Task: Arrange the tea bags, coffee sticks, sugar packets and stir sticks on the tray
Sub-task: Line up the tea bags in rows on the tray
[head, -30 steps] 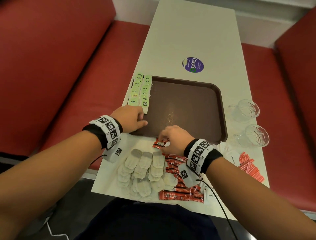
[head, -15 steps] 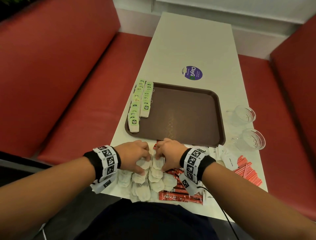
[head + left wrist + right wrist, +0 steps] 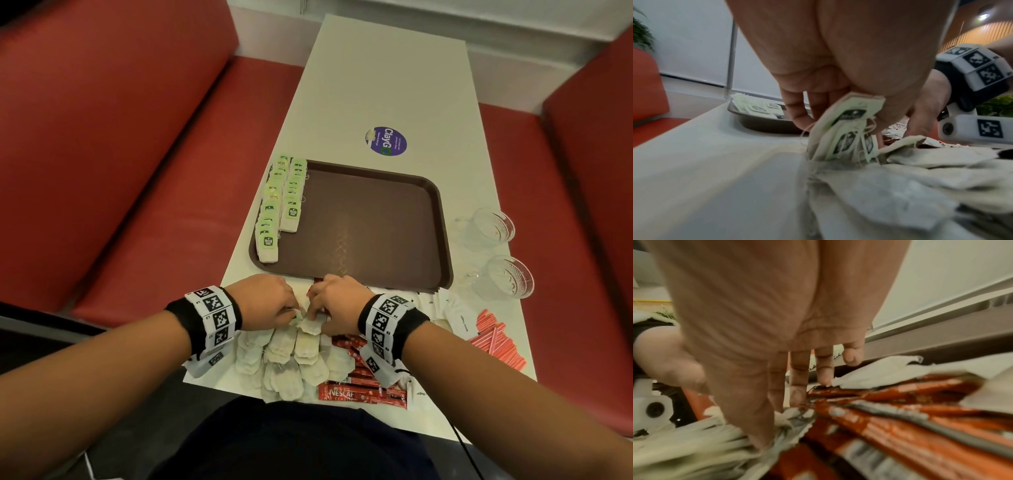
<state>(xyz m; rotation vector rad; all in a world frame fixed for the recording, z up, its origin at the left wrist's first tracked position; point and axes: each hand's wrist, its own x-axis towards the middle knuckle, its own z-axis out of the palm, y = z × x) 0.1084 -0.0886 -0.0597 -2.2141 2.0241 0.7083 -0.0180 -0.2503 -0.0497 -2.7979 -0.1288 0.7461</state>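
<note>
The long white table (image 3: 387, 78) carries it all, and the brown tray (image 3: 376, 219) sits mid-table, within easy reach of the supplies. Two overlapped rows of green-tagged tea bags (image 3: 279, 205) hug its left edge, leaving the rest bare, likely room for the other items. Loose tea bags (image 3: 291, 356) lie fanned at the near edge, red coffee sticks (image 3: 356, 390) beside them, sugar packets (image 3: 459, 315) and stir sticks (image 3: 496, 342) off right. The left hand (image 3: 265, 301) pinches a small bunch of bags by their tagged tops (image 3: 846, 129), lifting them together. The right hand (image 3: 339, 301) presses its fingertips (image 3: 760, 439) onto the pile, seemingly steadying it; no grip visible.
</note>
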